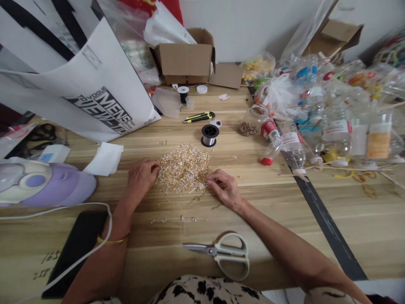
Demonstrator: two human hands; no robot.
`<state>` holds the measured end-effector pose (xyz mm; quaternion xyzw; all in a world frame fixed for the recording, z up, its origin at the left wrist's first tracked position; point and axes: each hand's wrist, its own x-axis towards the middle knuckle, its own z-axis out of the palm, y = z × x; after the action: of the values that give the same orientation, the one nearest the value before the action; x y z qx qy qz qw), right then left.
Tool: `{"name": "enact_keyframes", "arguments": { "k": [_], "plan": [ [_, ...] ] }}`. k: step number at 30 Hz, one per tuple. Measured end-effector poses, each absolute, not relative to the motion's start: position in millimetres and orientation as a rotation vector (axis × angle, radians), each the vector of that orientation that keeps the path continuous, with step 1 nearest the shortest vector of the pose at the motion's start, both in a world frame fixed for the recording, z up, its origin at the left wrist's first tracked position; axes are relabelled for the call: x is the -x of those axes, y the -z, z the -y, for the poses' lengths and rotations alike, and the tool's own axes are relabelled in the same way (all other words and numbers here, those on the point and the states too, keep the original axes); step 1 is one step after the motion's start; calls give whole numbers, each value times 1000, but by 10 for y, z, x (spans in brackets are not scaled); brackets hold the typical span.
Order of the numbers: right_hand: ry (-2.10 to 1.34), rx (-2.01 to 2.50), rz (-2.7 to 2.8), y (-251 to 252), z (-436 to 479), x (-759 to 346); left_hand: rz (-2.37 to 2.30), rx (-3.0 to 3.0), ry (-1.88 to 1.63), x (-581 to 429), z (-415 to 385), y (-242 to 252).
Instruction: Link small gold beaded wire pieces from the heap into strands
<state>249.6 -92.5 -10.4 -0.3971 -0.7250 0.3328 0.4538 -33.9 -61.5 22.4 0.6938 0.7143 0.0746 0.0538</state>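
A heap of small gold and silver jewelry pieces lies on the wooden table. At its left edge rests my left hand, fingers curled in and closed; whatever is between them is hidden. My right hand touches the right edge of the heap, thumb and fingertips pinched together, with any piece between them too small to name. Nearer to me, a thin silver chain bracelet is laid out straight. Below it are scissors with pale handles. A few loose gold chain bits lie just in front of the heap.
Behind the heap are a spool of wire and a yellow-black utility knife. A white bag, a purple device and a black phone are at left. Plastic bottles crowd the right; a cardboard box stands behind.
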Motion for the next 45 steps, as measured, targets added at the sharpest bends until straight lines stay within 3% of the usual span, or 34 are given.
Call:
{"name": "enact_keyframes", "arguments": {
  "k": [45],
  "plan": [
    [-1121, 1204, 1391, 105, 854, -2530, -2145, -2226, -314, 305, 623, -138]
  ]
}}
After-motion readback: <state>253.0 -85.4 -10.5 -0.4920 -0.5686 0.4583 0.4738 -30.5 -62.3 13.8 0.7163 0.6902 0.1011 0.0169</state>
